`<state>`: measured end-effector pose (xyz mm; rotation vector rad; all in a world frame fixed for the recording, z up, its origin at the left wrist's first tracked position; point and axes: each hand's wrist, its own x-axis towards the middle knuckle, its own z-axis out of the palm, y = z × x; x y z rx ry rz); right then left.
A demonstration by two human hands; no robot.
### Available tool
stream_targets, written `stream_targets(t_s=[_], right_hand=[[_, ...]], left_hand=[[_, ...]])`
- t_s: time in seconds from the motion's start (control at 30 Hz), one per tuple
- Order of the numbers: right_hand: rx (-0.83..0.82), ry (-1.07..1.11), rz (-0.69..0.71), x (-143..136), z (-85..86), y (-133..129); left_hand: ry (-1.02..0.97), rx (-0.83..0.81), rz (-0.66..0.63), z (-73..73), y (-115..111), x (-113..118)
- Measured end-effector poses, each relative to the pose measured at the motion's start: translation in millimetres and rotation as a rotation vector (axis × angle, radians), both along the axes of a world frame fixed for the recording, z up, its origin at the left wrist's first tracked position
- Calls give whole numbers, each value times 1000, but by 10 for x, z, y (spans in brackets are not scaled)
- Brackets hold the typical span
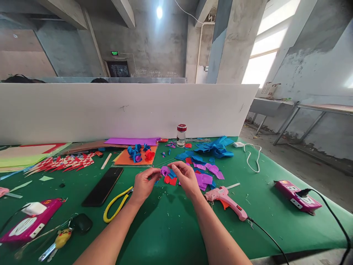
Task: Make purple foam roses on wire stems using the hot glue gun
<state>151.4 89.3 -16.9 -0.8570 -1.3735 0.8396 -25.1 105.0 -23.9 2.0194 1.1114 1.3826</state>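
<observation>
A small rolled purple paper flower point(164, 170) is pinched by the fingertips of my left hand point(143, 184). My right hand point(185, 177) is closed close beside it, thumb and fingers together at a blue paper petal point(172, 173); the exact grip is partly hidden. Under and behind the hands lie red paper petals point(170, 180), purple petals point(204, 179) and blue pieces. A pink glue gun point(227, 200) rests on its side to the right of my right hand. Yellow-handled pliers point(117, 204) lie left of my left hand.
On the green table point(165, 235) are a black phone point(103, 187), keys point(63, 238), two magenta power boxes point(298, 196) point(33, 221), and a jar point(181, 136). Finished blue and red flowers point(138, 152) sit on orange paper. Blue crepe paper point(216, 147) lies before a white partition point(138, 110).
</observation>
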Motion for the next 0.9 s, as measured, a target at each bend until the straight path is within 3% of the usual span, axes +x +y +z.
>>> stream_targets(t_s=[0.23, 0.47, 0.73, 0.9], right_hand=[[-62, 68, 130, -2, -1, -27], [-119, 101, 210, -26, 14, -39], [-88, 20, 129, -26, -67, 9], [-129, 63, 188, -21, -76, 5]], left_hand=[[98, 192, 18, 11, -12, -11], [154, 197, -15, -16, -5, -17], [246, 187, -95, -25, 0, -29], [271, 169, -137, -11, -15, -20]])
